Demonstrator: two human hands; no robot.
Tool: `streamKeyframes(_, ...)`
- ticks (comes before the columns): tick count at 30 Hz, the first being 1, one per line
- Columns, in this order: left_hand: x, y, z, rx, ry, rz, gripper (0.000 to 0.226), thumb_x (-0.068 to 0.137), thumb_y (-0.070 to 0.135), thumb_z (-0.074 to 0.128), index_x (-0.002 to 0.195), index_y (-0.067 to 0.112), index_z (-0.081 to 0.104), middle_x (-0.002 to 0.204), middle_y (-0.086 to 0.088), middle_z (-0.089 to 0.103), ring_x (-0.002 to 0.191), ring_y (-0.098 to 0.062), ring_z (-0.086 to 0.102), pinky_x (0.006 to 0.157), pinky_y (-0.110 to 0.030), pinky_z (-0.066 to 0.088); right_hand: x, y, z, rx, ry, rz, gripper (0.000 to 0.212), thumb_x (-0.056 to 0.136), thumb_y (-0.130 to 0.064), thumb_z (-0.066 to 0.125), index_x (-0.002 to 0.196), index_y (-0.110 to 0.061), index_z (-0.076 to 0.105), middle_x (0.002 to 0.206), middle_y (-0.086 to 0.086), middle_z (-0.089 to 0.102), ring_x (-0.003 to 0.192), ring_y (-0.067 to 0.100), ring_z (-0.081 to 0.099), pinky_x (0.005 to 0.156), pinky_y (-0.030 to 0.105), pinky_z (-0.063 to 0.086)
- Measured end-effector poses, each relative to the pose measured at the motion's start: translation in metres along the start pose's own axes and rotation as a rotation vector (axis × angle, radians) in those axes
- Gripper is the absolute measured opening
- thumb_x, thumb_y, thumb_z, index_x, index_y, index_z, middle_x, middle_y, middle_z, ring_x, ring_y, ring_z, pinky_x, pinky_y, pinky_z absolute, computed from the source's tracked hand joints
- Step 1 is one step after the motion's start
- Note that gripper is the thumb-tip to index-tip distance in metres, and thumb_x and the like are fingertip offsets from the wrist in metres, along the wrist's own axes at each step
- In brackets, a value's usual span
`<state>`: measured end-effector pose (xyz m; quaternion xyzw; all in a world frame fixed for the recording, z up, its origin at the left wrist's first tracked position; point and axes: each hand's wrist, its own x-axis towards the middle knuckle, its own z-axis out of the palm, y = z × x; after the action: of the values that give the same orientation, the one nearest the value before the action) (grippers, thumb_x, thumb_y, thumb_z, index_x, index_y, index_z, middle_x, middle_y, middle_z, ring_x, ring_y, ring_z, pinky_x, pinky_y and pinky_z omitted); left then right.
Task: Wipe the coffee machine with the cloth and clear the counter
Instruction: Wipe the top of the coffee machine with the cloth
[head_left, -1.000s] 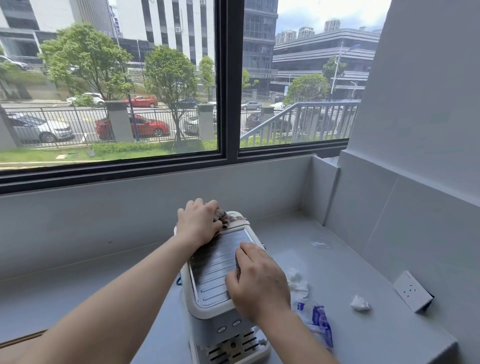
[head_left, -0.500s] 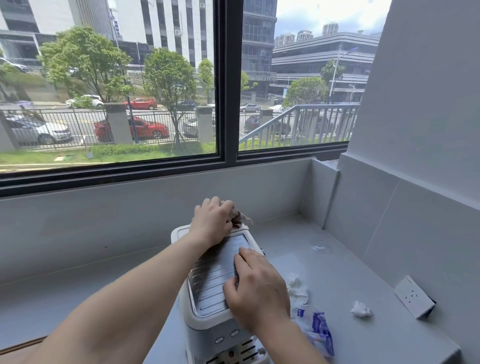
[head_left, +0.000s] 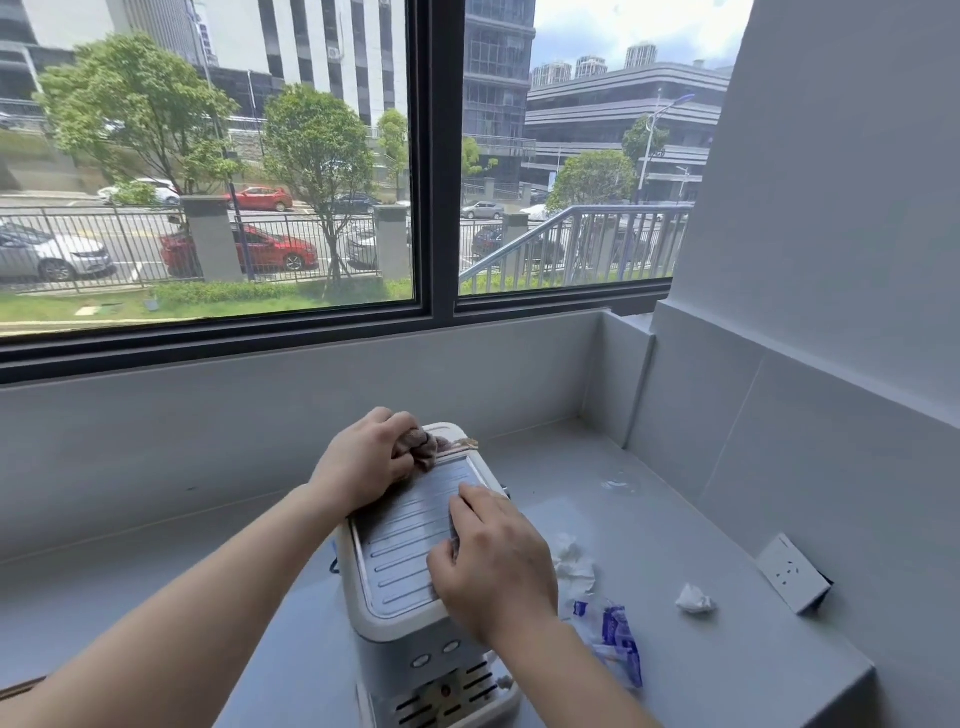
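A white coffee machine (head_left: 402, 558) with a ribbed metal top plate stands on the grey counter (head_left: 675, 519). My left hand (head_left: 363, 460) is closed around a bunched pinkish-brown cloth (head_left: 423, 447) and presses it on the far left corner of the machine's top. My right hand (head_left: 491, 561) rests on the right edge of the top plate, fingers curled over the rim, steadying the machine. Most of the cloth is hidden under my left fingers.
To the right of the machine lie crumpled white tissues (head_left: 571, 564), a blue and white wrapper (head_left: 615, 642) and another small tissue ball (head_left: 693, 600). A wet smear (head_left: 618, 483) marks the counter farther back. A white socket (head_left: 792, 574) sits on the right wall. A large window runs behind.
My left hand has slid the cloth along the far edge of the machine's top, first rightward and then back toward the left corner. My right hand has stayed on the right edge.
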<state>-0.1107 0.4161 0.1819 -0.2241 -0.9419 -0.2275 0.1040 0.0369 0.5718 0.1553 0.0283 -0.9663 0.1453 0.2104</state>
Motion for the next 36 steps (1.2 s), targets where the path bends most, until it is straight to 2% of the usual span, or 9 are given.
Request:
streamKeyframes(4, -0.043, 0.005, -0.010, 0.025, 0.010, 0.185, 0.037, 0.074, 0.017, 0.066, 0.110, 0.025, 0.062, 0.118, 0.008, 0.062, 0.109, -0.019, 0.055, 0.090, -0.027, 0.042, 0.000, 0.002, 0.003, -0.012, 0.006, -0.012, 0.044, 0.081, -0.038, 0.038, 0.109, -0.018, 0.065, 0.127, -0.005, 0.063, 0.118, 0.013, 0.054, 0.098, 0.029, 0.045)
streamKeyframes(8, -0.060, 0.007, -0.012, 0.022, -0.018, 0.270, 0.040, 0.073, 0.018, 0.064, 0.112, 0.026, 0.060, 0.120, 0.009, 0.060, 0.109, -0.016, 0.054, 0.088, -0.022, 0.040, 0.002, 0.003, 0.004, -0.008, -0.015, -0.020, 0.054, 0.081, -0.039, 0.036, 0.125, -0.021, 0.063, 0.139, -0.008, 0.057, 0.133, 0.010, 0.046, 0.108, 0.026, 0.039)
streamKeyframes(11, -0.044, 0.014, -0.008, 0.075, -0.012, 0.199, 0.041, 0.078, 0.021, 0.062, 0.118, 0.025, 0.057, 0.119, 0.003, 0.060, 0.109, -0.022, 0.054, 0.091, -0.033, 0.044, 0.001, 0.000, 0.003, 0.000, -0.015, -0.024, 0.053, 0.082, -0.038, 0.036, 0.125, -0.021, 0.062, 0.138, -0.008, 0.057, 0.132, 0.010, 0.046, 0.107, 0.026, 0.039)
streamKeyframes(14, -0.013, 0.033, 0.004, 0.158, -0.068, 0.103, 0.033, 0.081, 0.025, 0.058, 0.114, 0.020, 0.057, 0.112, -0.005, 0.059, 0.104, -0.032, 0.056, 0.087, -0.041, 0.046, 0.000, 0.002, 0.003, -0.007, 0.028, -0.005, 0.040, 0.080, -0.035, 0.039, 0.105, -0.018, 0.064, 0.120, -0.006, 0.064, 0.113, 0.013, 0.055, 0.092, 0.028, 0.047)
streamKeyframes(19, 0.010, 0.030, 0.006, 0.136, -0.064, -0.003, 0.021, 0.083, 0.030, 0.057, 0.101, 0.021, 0.051, 0.105, -0.007, 0.057, 0.098, -0.036, 0.059, 0.074, -0.041, 0.049, 0.001, 0.001, 0.002, -0.016, 0.012, -0.010, 0.031, 0.079, -0.034, 0.038, 0.095, -0.018, 0.060, 0.112, -0.007, 0.063, 0.107, 0.016, 0.055, 0.086, 0.028, 0.045)
streamKeyframes(24, -0.019, -0.010, -0.014, 0.099, 0.019, -0.178, 0.021, 0.085, 0.028, 0.056, 0.104, 0.021, 0.052, 0.107, -0.007, 0.057, 0.100, -0.035, 0.060, 0.081, -0.043, 0.052, -0.001, 0.002, 0.001, -0.007, 0.000, -0.021, 0.039, 0.079, -0.036, 0.031, 0.096, -0.016, 0.060, 0.112, -0.004, 0.064, 0.106, 0.015, 0.055, 0.085, 0.030, 0.046)
streamKeyframes(31, -0.089, -0.002, -0.013, -0.055, 0.124, -0.108, 0.037, 0.080, 0.011, 0.060, 0.115, 0.024, 0.059, 0.125, 0.006, 0.057, 0.114, -0.022, 0.052, 0.106, -0.040, 0.034, -0.001, 0.003, 0.005, 0.002, 0.020, -0.017, 0.041, 0.079, -0.036, 0.028, 0.095, -0.017, 0.061, 0.110, -0.005, 0.064, 0.103, 0.015, 0.055, 0.080, 0.029, 0.047)
streamKeyframes(34, -0.111, 0.017, -0.009, -0.122, 0.170, -0.074, 0.031, 0.076, 0.012, 0.058, 0.104, 0.023, 0.063, 0.118, 0.013, 0.060, 0.115, -0.012, 0.049, 0.112, -0.039, 0.021, 0.000, 0.004, 0.006, 0.009, 0.025, -0.020, 0.042, 0.082, -0.032, 0.031, 0.103, -0.017, 0.064, 0.120, -0.005, 0.065, 0.112, 0.015, 0.056, 0.088, 0.029, 0.047)
streamKeyframes(36, -0.128, 0.026, -0.007, -0.184, 0.203, -0.041, 0.031, 0.071, 0.016, 0.055, 0.098, 0.027, 0.063, 0.111, 0.021, 0.059, 0.110, 0.000, 0.046, 0.109, -0.029, 0.024, 0.000, 0.004, 0.006, 0.030, 0.026, -0.018, 0.050, 0.084, -0.030, 0.032, 0.119, -0.014, 0.064, 0.136, -0.002, 0.061, 0.125, 0.016, 0.053, 0.099, 0.028, 0.045)
